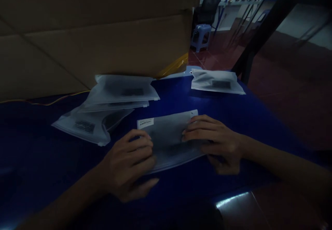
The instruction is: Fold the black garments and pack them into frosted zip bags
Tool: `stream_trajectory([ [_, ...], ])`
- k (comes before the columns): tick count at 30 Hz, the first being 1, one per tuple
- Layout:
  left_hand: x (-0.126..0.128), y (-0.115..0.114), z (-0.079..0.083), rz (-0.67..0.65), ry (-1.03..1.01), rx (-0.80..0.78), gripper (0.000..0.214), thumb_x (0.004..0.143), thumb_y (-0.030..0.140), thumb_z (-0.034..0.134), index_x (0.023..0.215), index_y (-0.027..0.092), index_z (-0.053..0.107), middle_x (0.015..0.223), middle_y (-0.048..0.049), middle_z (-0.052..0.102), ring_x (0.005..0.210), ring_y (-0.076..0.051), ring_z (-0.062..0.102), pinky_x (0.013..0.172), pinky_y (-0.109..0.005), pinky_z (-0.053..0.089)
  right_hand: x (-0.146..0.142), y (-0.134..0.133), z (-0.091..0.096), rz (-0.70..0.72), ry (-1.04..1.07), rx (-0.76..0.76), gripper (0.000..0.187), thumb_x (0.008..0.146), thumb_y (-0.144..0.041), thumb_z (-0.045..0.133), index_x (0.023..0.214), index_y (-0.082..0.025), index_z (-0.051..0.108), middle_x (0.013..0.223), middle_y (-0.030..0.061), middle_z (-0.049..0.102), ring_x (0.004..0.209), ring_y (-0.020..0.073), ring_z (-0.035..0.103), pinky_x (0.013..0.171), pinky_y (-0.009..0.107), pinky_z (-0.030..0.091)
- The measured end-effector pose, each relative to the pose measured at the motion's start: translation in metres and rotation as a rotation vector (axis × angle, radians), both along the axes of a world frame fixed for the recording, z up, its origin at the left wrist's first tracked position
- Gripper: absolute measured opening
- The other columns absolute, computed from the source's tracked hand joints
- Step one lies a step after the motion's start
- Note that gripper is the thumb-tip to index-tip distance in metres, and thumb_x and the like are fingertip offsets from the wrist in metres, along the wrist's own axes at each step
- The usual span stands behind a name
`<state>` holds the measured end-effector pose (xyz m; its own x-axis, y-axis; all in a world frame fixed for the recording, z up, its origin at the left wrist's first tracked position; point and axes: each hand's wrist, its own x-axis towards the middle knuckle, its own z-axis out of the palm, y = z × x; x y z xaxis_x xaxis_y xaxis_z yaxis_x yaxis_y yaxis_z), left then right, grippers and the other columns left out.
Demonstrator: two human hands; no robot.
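A frosted plastic pouch (169, 136) with a white label at its top left corner lies flat on the blue table (233, 119). My left hand (129, 164) grips its left edge with fingers curled over it. My right hand (215, 141) holds its right edge, fingers on top and thumb below. Something dark shows faintly inside the pouch.
Left of the held pouch lies a loose stack of similar frosted pouches (109, 102). One more pouch (216, 81) rests at the table's far right. A big cardboard box (90, 29) stands behind, with yellow strapping (176, 65). A dark post (267, 26) and a blue stool (200, 36) stand beyond.
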<state>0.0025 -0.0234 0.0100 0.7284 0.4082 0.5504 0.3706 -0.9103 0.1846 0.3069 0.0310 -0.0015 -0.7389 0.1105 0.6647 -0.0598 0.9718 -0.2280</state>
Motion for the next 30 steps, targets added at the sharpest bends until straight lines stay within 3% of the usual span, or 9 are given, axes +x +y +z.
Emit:
stream_trajectory([
  [1, 0.001, 0.000, -0.001, 0.044, -0.010, 0.002, 0.021, 0.098, 0.031, 0.056, 0.102, 0.016, 0.070, 0.088, -0.0053, 0.072, 0.092, -0.024, 0.067, 0.093, -0.045, 0.053, -0.001, -0.001, 0.000, 0.003, 0.032, -0.029, 0.015, 0.080, -0.018, 0.049, 0.079, -0.017, 0.063, 0.115, 0.0164, 0.073, 0.111, 0.0281, 0.070, 0.100, 0.054, 0.055],
  [3, 0.004, 0.002, -0.001, 0.127, 0.028, -0.008, 0.038, 0.098, 0.028, 0.058, 0.133, 0.013, 0.062, 0.120, -0.0128, 0.071, 0.120, -0.031, 0.062, 0.103, -0.049, 0.052, -0.004, -0.004, -0.001, -0.104, 0.059, -0.033, 0.018, 0.088, -0.021, 0.052, 0.094, -0.013, 0.068, 0.115, 0.0173, 0.073, 0.111, 0.0267, 0.070, 0.098, 0.049, 0.058],
  [6, 0.007, 0.005, -0.001, 0.217, 0.159, -0.048, 0.065, 0.102, 0.035, 0.055, 0.157, 0.008, 0.035, 0.156, -0.0208, 0.049, 0.151, -0.038, 0.036, 0.120, -0.059, 0.038, -0.009, -0.009, 0.001, -0.312, -0.050, 0.030, 0.038, 0.094, -0.020, 0.059, 0.128, -0.004, 0.062, 0.132, 0.0220, 0.068, 0.131, 0.0270, 0.062, 0.107, 0.045, 0.054],
  [8, 0.009, 0.005, -0.004, 0.265, 0.231, -0.075, 0.076, 0.104, 0.044, 0.050, 0.164, 0.009, 0.018, 0.165, -0.0216, 0.035, 0.157, -0.039, 0.023, 0.125, -0.062, 0.029, -0.012, -0.012, 0.003, -0.321, -0.187, 0.027, 0.056, 0.098, -0.029, 0.059, 0.144, 0.001, 0.049, 0.150, 0.0249, 0.055, 0.147, 0.0288, 0.046, 0.119, 0.047, 0.044],
  [11, 0.011, 0.004, -0.011, 0.314, 0.289, -0.139, 0.086, 0.106, 0.057, 0.043, 0.167, 0.011, 0.002, 0.170, -0.0211, 0.025, 0.160, -0.037, 0.017, 0.126, -0.060, 0.028, -0.015, -0.015, 0.004, -0.278, -0.389, -0.001, 0.077, 0.102, -0.047, 0.055, 0.156, 0.003, 0.033, 0.165, 0.0241, 0.034, 0.159, 0.0291, 0.022, 0.129, 0.050, 0.027],
  [14, 0.014, 0.004, -0.017, 0.357, 0.331, -0.184, 0.089, 0.106, 0.060, 0.041, 0.166, 0.011, -0.003, 0.171, -0.0215, 0.020, 0.160, -0.035, 0.017, 0.126, -0.059, 0.029, -0.016, -0.015, 0.002, -0.290, -0.505, -0.028, 0.085, 0.104, -0.057, 0.050, 0.161, 0.000, 0.024, 0.170, 0.0207, 0.024, 0.161, 0.0274, 0.011, 0.131, 0.050, 0.018],
  [20, 0.016, 0.004, -0.018, 0.350, 0.389, -0.201, 0.088, 0.106, 0.059, 0.042, 0.166, 0.014, -0.005, 0.172, -0.0197, 0.019, 0.160, -0.035, 0.015, 0.126, -0.060, 0.028, -0.017, -0.014, -0.003, -0.280, -0.537, -0.082, 0.087, 0.104, -0.059, 0.048, 0.163, -0.002, 0.019, 0.171, 0.0196, 0.020, 0.161, 0.0274, 0.010, 0.132, 0.049, 0.014],
  [30, 0.014, 0.003, -0.021, 0.344, 0.393, -0.251, 0.086, 0.106, 0.057, 0.045, 0.167, 0.017, -0.001, 0.172, -0.0174, 0.019, 0.160, -0.034, 0.016, 0.125, -0.059, 0.032, -0.017, -0.015, -0.001, -0.260, -0.530, -0.186, 0.095, 0.100, -0.062, 0.055, 0.165, -0.006, 0.015, 0.170, 0.0198, 0.023, 0.161, 0.0289, 0.015, 0.130, 0.052, 0.021],
])
